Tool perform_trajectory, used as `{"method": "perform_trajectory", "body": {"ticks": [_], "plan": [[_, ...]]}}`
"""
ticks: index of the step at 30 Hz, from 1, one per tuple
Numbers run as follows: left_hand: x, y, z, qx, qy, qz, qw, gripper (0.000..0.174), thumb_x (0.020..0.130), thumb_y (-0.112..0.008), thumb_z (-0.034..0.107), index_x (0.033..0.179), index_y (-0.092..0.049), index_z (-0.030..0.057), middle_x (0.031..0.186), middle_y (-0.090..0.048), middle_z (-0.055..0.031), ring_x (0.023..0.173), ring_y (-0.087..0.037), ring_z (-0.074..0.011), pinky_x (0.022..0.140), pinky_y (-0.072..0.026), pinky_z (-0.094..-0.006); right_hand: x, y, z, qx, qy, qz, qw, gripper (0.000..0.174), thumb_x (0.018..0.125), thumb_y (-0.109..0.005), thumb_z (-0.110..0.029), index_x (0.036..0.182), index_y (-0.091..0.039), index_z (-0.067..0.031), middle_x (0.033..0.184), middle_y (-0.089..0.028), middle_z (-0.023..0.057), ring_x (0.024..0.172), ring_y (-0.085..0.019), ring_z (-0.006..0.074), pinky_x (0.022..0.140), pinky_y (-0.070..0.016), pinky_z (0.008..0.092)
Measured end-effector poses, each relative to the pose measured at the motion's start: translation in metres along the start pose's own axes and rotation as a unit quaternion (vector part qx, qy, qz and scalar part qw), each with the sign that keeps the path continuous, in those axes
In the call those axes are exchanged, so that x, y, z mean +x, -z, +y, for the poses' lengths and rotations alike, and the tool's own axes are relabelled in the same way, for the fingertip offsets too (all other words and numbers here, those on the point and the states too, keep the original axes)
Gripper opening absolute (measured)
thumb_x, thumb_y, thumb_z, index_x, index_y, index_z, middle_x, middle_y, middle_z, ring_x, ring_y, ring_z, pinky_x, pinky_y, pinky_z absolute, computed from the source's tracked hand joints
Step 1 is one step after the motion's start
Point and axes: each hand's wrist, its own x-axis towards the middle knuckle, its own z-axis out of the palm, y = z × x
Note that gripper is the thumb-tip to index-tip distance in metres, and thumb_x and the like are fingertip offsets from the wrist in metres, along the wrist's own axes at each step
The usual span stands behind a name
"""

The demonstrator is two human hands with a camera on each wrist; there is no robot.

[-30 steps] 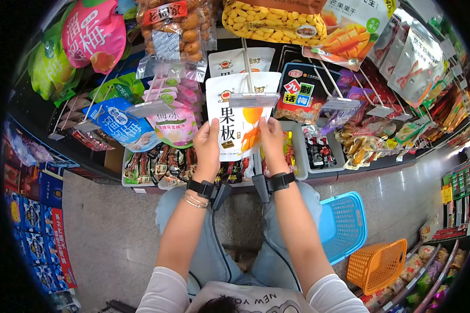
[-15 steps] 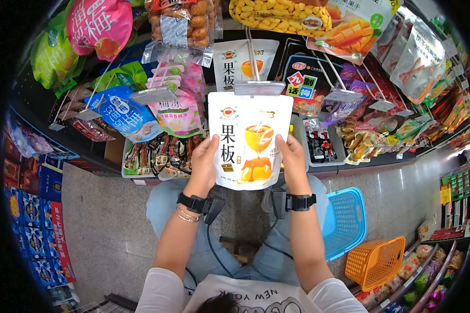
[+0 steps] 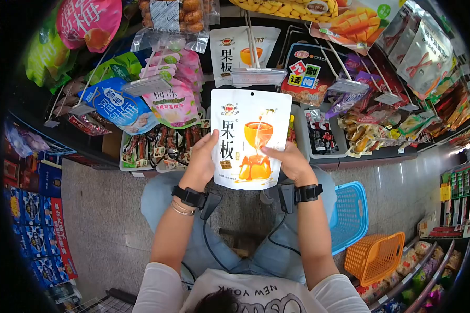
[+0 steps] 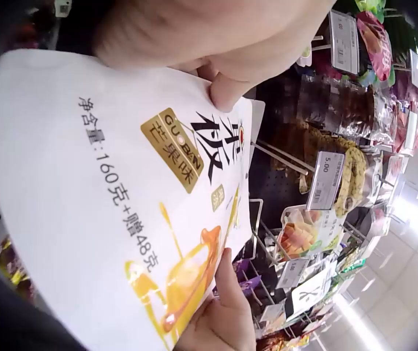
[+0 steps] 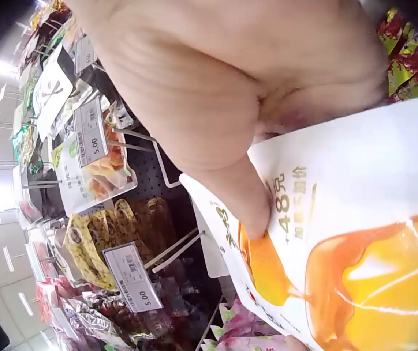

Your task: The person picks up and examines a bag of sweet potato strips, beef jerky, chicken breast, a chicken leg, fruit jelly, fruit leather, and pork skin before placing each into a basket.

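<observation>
A white snack pouch point(image 3: 230, 175) with orange fruit artwork and black lettering is held upright between both hands, in front of the rack. My left hand point(image 3: 202, 156) grips its left edge, thumb on the printed front. On the opposite edge my right hand point(image 3: 292, 160) pinches the pouch, its thumb lying over the orange picture. The left wrist view shows the pouch front point(image 4: 70, 190) close up, with the left thumb pressed to it. In the right wrist view the right thumb point(image 5: 242, 197) presses the front near the orange cup. Fingers behind the pouch are mostly hidden.
A similar white pouch point(image 3: 227, 55) hangs on a hook behind a price tag point(image 3: 258, 76). Pink pouches point(image 3: 175, 104) and a black-backed pouch point(image 3: 310, 70) hang to either side. Grey bins point(image 3: 331, 151) of small packets stand below. A blue basket point(image 3: 350, 214) and an orange basket point(image 3: 373, 258) are at the right.
Both hands have drawn the pouch off and away from the hook, toward the body. The right thumb has slid further inward across the pouch's front.
</observation>
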Motion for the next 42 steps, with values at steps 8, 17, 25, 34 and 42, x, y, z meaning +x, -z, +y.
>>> {"method": "perform_trajectory", "body": {"ticks": [8, 17, 25, 34, 42], "plan": [[0.006, 0.002, -0.002, 0.0, 0.015, -0.003, 1.0, 0.028, 0.092, -0.055, 0.02, 0.11, -0.057, -0.0016, 0.104, -0.064, -0.0096, 0.091, -0.062, -0.0147, 0.08, -0.0495, -0.0274, 0.0, -0.008, 0.011, 0.021, 0.019, -0.027, 0.999, 0.057, 0.068, -0.073, 0.005, 0.12, -0.05, 0.0011, 0.115, -0.059, 0.0099, 0.1, -0.059, 0.0182, 0.086, -0.048, 0.0314], [0.004, -0.008, -0.025, 0.506, -0.182, -0.009, 0.843, 0.077, 0.078, -0.072, 0.025, 0.133, -0.027, -0.0049, 0.125, -0.046, -0.0187, 0.114, -0.047, -0.0227, 0.094, -0.0402, -0.0344, 0.007, -0.016, 0.043, -0.043, 0.11, 0.118, 0.986, 0.042, 0.07, -0.071, 0.002, 0.11, -0.057, 0.0029, 0.104, -0.064, 0.0094, 0.09, -0.062, 0.0158, 0.08, -0.0498, 0.029], [-0.003, -0.013, -0.083, 0.519, -0.238, 0.018, 0.82, 0.103, 0.077, -0.071, 0.034, 0.138, -0.001, -0.0086, 0.135, -0.029, -0.0235, 0.125, -0.033, -0.029, 0.103, -0.0297, -0.0351, 0.006, -0.048, 0.073, -0.349, 0.253, 0.198, 0.88, 0.028, 0.076, -0.067, -0.015, 0.102, -0.064, -0.0048, 0.081, -0.065, 0.018, 0.075, -0.067, 0.0263, 0.064, -0.05, 0.0334], [0.007, -0.017, -0.086, 0.456, -0.246, 0.122, 0.847, 0.056, 0.093, -0.045, 0.028, 0.13, -0.028, -0.0092, 0.12, -0.046, -0.0291, 0.111, -0.048, -0.0368, 0.092, -0.0382, -0.0411, 0.012, -0.058, 0.077, -0.526, 0.24, 0.167, 0.799, 0.041, 0.076, -0.057, -0.009, 0.118, -0.056, -0.0062, 0.086, -0.063, 0.0195, 0.074, -0.063, 0.0336, 0.064, -0.0504, 0.0415], [0.014, -0.006, -0.073, 0.306, -0.089, 0.07, 0.945, 0.038, 0.098, -0.037, 0.024, 0.114, -0.051, -0.008, 0.104, -0.061, -0.0176, 0.092, -0.059, -0.0232, 0.079, -0.0445, -0.0341, 0.011, -0.049, 0.07, -0.591, 0.252, 0.13, 0.755, 0.055, 0.07, -0.067, -0.011, 0.121, -0.05, 0.0018, 0.116, -0.053, 0.0269, 0.099, -0.056, 0.0393, 0.082, -0.0475, 0.0408]]}}
